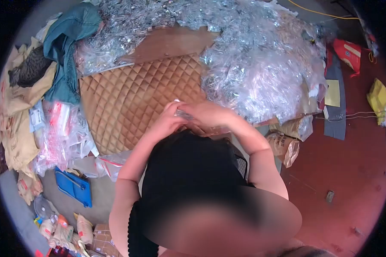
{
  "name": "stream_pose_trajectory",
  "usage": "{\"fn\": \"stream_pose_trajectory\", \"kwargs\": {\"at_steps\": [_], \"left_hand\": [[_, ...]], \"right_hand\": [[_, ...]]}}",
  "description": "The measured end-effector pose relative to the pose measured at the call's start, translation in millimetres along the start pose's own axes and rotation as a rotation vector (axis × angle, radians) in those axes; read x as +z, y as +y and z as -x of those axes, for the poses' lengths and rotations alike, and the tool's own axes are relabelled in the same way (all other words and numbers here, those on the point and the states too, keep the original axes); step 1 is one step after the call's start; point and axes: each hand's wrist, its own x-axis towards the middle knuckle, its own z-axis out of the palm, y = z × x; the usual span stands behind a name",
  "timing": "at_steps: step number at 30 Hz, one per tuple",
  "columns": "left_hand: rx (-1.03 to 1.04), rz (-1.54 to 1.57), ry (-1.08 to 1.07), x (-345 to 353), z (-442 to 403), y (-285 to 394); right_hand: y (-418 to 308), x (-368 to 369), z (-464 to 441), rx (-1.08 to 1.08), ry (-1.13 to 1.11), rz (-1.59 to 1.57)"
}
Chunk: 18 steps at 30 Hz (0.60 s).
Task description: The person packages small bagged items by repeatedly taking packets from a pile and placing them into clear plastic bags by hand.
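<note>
My left hand (169,119) and my right hand (208,115) meet in front of my body, above the near edge of a brown quilted mat (141,96). Both have bent fingers closed on a small clear plastic piece (184,115), of which only a shiny bit shows between them. Its exact kind is hidden by the fingers. Beyond and to the right of my right hand lies a large heap of small clear plastic packets (253,81), spread over the table.
Left of the mat are a teal cloth (68,51), plastic bags (58,132) and paper sacks (19,137), with a tabby cat (32,66) among them. A blue folding stool (74,187) stands on the floor. A paper bag (283,147) is right of my right arm.
</note>
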Motion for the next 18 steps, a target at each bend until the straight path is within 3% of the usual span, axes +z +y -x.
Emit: {"fn": "stream_pose_trajectory", "kwargs": {"at_steps": [1,3,5,6,8,9,10,11,13,15,16,18], "left_hand": [[-0.007,0.049,0.017,-5.9,-4.0,3.6],[0.017,0.061,0.003,-15.7,-16.0,13.5],[0.055,0.073,-0.024,-25.6,-33.3,21.0],[0.098,0.082,-0.085,-29.8,-45.6,23.3],[0.148,0.096,-0.156,-30.2,-65.9,13.1],[0.063,0.159,0.022,-27.6,-72.7,-0.3],[-0.025,0.219,0.202,-27.4,-77.7,-8.2],[-0.024,0.217,0.200,-26.8,-76.8,-13.2],[-0.267,-0.245,0.396,-28.4,-62.9,-15.4],[-0.332,-0.328,-0.090,0.3,-21.1,-58.3],[-0.352,-0.348,-0.296,13.5,-3.1,-60.9],[-0.184,-0.318,-0.239,39.7,43.6,-82.5]], "right_hand": [[-0.3,-19.4,13.9,-0.070,-0.002,-0.275],[5.6,-18.8,18.8,-0.120,0.103,-0.254],[16.6,-5.0,13.6,-0.272,0.152,0.032],[25.2,-0.2,7.3,-0.267,0.157,0.033],[45.6,2.1,-7.5,-0.011,0.046,0.162],[54.6,-4.7,-4.0,-0.002,0.048,0.157],[66.1,-15.4,3.1,0.008,0.297,0.132],[79.2,-25.9,10.2,0.012,0.547,0.109],[113.4,-41.1,34.0,0.098,0.750,-0.361],[136.9,-60.2,65.0,0.367,0.848,-0.615],[161.2,-58.6,79.6,0.397,0.888,-0.665],[215.0,-40.6,102.3,0.482,0.922,-0.717]]}}
